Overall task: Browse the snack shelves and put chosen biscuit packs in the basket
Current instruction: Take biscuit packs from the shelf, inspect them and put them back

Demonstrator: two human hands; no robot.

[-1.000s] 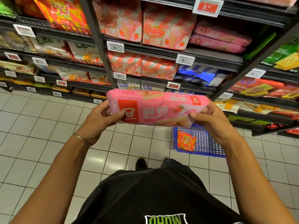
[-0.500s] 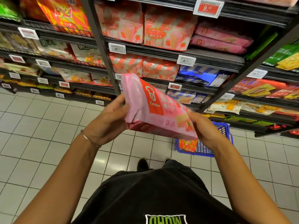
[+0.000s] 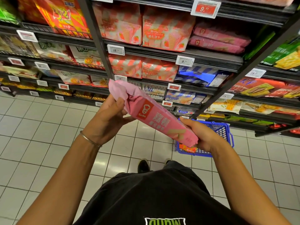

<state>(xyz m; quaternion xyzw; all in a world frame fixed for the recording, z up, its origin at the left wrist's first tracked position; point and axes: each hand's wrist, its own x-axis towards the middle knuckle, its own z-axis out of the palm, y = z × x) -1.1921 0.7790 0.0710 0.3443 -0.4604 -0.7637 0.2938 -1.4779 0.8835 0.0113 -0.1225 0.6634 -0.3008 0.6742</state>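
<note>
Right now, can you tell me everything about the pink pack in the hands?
The pink pack is a long, glossy plastic wrapper, crinkled at its upper end. It has a red logo patch with a white chef figure, pale Chinese letters and a wafer picture. It is tilted, its left end higher. The left hand grips the upper end, the right hand the lower end. It is held in the air, and its lower end hides part of the basket.

white tiled floor [image 3: 48, 143], dark shoes [image 3: 143, 165] on it, black shirt [image 3: 154, 200] with green lettering, red price tag [image 3: 205, 8] up top.
</note>
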